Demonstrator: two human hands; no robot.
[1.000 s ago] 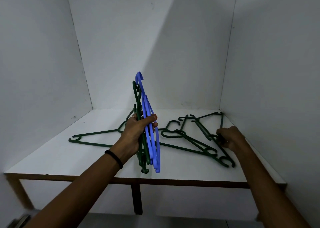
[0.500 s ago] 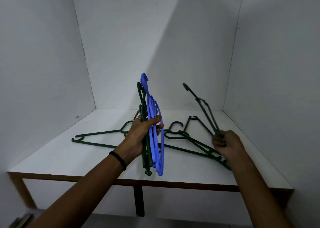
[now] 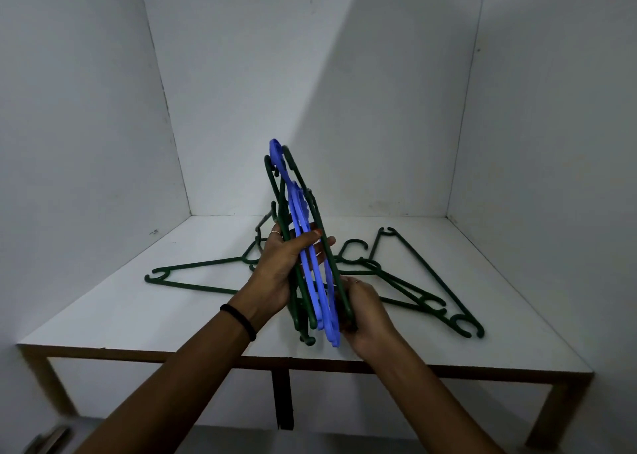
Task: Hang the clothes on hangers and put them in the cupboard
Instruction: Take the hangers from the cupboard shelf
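Both hands clamped on one upright bundle of hangers (image 3: 303, 247): left hand (image 3: 282, 264) wrapped round the middle with thumb across the blue hangers (image 3: 312, 274), right hand (image 3: 362, 310) closed on the lower end, pressing the outermost green hanger (image 3: 325, 233) against the stack. Held on edge, hooks up, likely so the bundle stays squared and can be carried off in one grab. Just behind and to the right of the bundle, more green hangers (image 3: 427, 281) lying flat and overlapped on the white shelf (image 3: 103, 312); to the bundle's left, a single green hanger (image 3: 193, 274) flat as well. Around the bundle, cupboard walls (image 3: 69, 143). No clothes visible; gathering hangers judged an early step.
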